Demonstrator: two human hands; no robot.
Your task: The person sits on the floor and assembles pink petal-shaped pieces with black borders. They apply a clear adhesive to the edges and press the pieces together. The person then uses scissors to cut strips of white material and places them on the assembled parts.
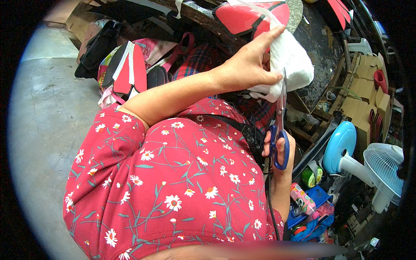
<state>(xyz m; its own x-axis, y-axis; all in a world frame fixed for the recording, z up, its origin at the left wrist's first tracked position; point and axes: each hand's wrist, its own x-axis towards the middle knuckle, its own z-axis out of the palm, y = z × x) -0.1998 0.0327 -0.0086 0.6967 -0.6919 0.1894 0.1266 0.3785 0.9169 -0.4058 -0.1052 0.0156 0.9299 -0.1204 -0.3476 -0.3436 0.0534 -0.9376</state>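
My left hand [255, 60] reaches across and pinches a wad of white fluffy padding [299, 65] between thumb and fingers. In my right hand [284, 158] is a pair of scissors [281, 112] with blue handles, fingers through the loops. The blades point up and touch or overlap the padding's near edge, close to my left thumb; whether they are parted I cannot tell. Just beyond the left hand lies a red piece with black trim [242, 19], a white strip running over it.
At left, red and black pieces with white strips [130, 67] lie on a cloth heap beside the grey floor [47, 117]. A dark worktable [320, 52] stands beyond the padding. To the right are cardboard boxes [359, 110], a blue and white fan [342, 147] and a pink can [302, 198].
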